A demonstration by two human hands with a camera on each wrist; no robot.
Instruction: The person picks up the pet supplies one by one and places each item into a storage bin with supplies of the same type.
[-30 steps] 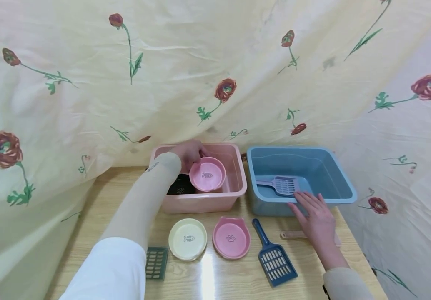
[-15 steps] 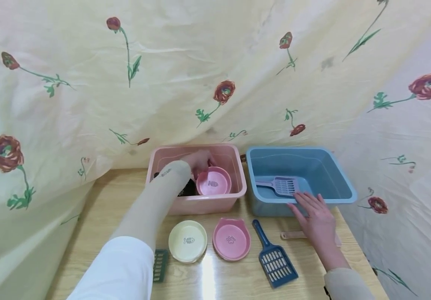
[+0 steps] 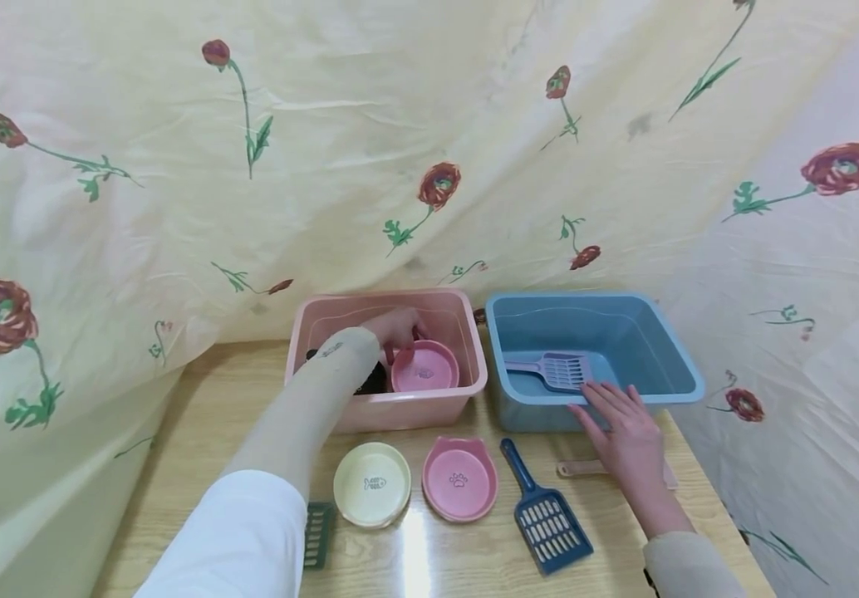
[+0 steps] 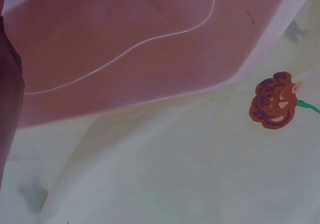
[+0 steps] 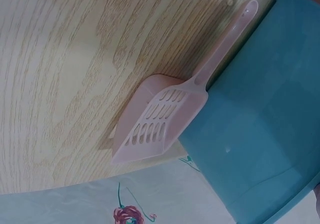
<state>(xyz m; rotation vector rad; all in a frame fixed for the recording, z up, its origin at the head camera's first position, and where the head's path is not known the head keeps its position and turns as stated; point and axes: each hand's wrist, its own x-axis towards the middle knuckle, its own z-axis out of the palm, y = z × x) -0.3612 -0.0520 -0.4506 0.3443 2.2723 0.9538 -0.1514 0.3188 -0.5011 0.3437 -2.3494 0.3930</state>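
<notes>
"Grip first: what is your left hand doing?"

"It pinches the far-left edge of a round, shallow, glossy pink bowl, thumb and fingers clamped on the rim. The left wrist view barely shows me, so I go by the head view."

"Where's the bowl?"

"Low inside the rectangular pale-pink plastic bin, towards its near right, beside a black object that my sleeve partly hides. Whether the base touches the bin's floor, I can't tell."

"How do you do this well?"

"I take it as seating the bowl. I'd keep it level, feel for the floor before easing my pinch, and steer clear of the black object so they don't knock. Letting one edge go early could tip it."

"And your right hand?"

"It grasps nothing. Its fingers stretch over the near rim of the rectangular blue plastic bin, thumb spread apart outside the wall. A light touch seems enough; leaning could tilt that bin and slide the pale-purple slotted scoop inside."

"Anything on the bench to mind?"

"My left arm covers part of a dark-green slotted scoop, near a round cream bowl. I'd hold my elbow high enough to brush neither."
</notes>
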